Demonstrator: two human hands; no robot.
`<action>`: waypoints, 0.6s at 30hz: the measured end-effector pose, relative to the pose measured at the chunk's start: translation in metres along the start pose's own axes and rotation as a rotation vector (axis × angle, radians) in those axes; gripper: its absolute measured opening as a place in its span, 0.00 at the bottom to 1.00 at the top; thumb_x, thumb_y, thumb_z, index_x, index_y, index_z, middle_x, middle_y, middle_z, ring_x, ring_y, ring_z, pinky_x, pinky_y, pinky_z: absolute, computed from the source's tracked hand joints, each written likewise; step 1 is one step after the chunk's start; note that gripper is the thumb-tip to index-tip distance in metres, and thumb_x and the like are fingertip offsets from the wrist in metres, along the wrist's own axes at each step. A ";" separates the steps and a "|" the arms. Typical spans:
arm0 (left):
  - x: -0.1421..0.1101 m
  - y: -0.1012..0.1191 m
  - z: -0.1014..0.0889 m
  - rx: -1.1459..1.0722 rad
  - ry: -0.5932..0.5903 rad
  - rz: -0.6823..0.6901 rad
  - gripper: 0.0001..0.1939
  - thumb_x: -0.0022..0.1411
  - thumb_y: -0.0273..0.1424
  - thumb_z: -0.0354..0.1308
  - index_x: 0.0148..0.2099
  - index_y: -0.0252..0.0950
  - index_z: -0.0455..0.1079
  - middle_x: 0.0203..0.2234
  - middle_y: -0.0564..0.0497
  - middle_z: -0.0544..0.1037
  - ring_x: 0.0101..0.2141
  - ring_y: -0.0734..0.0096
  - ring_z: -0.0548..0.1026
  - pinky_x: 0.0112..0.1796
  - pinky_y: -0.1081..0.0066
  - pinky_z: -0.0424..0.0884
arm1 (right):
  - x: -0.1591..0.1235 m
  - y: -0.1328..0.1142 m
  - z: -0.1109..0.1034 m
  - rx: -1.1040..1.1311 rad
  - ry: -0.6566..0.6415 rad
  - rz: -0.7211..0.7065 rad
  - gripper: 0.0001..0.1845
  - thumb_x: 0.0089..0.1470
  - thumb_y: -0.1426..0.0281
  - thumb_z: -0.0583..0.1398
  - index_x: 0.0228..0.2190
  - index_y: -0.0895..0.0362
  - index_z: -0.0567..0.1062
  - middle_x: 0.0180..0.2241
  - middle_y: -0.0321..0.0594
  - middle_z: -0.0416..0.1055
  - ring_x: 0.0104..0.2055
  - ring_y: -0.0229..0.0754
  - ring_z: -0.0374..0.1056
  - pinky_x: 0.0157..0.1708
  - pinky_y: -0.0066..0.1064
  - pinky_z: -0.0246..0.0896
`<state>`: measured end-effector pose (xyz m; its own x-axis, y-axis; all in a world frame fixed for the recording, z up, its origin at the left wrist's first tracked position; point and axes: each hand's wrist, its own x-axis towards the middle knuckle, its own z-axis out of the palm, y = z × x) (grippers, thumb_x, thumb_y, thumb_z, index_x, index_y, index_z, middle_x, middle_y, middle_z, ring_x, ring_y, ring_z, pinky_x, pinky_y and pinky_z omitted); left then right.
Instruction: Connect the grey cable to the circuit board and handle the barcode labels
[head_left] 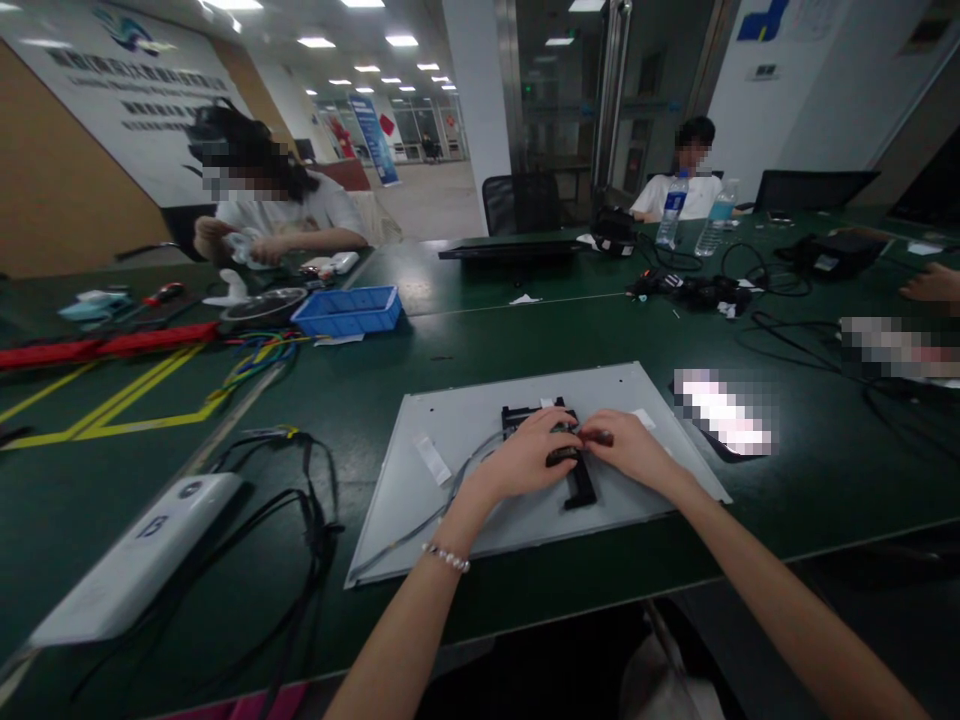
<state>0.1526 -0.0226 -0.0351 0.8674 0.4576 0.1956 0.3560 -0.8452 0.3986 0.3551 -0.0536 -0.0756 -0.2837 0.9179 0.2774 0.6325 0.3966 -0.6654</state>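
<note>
A flat light-grey panel lies on the table in front of me, with a black plastic frame on its middle. My left hand rests over the frame, its fingers bent round the upper part. Close beside it, my right hand has its fingertips pinched together at the frame's right side; what they hold is too small and hidden to name. A grey cable runs from under my left hand to the panel's lower left corner. Left of the cable lies a white strip.
A phone with a lit screen lies right of the panel. To the left are a white device and black cables. Farther back stand a blue tray, a monitor and bottles. Other people sit across the table.
</note>
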 end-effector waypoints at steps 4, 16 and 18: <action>0.001 -0.001 0.002 0.016 0.011 0.010 0.10 0.59 0.30 0.52 0.43 0.39 0.70 0.50 0.47 0.67 0.54 0.63 0.62 0.57 0.60 0.54 | -0.001 -0.003 -0.002 -0.036 -0.008 -0.007 0.09 0.50 0.76 0.58 0.33 0.56 0.77 0.35 0.40 0.73 0.37 0.41 0.68 0.40 0.33 0.61; 0.000 -0.007 -0.008 -0.002 0.097 -0.075 0.16 0.59 0.35 0.55 0.50 0.39 0.67 0.50 0.46 0.67 0.53 0.61 0.63 0.55 0.59 0.58 | -0.004 -0.002 -0.004 -0.018 0.067 -0.035 0.08 0.51 0.77 0.57 0.31 0.56 0.75 0.35 0.39 0.72 0.38 0.40 0.67 0.40 0.32 0.61; -0.002 -0.012 -0.019 0.011 0.175 -0.142 0.15 0.61 0.35 0.52 0.49 0.39 0.67 0.49 0.47 0.68 0.51 0.62 0.65 0.53 0.60 0.60 | -0.004 -0.002 -0.005 -0.012 0.095 -0.037 0.08 0.51 0.77 0.57 0.31 0.56 0.75 0.35 0.39 0.72 0.38 0.40 0.67 0.40 0.32 0.61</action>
<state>0.1398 -0.0081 -0.0233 0.7350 0.6126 0.2907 0.4753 -0.7712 0.4235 0.3585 -0.0583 -0.0721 -0.2379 0.8997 0.3661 0.6318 0.4296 -0.6452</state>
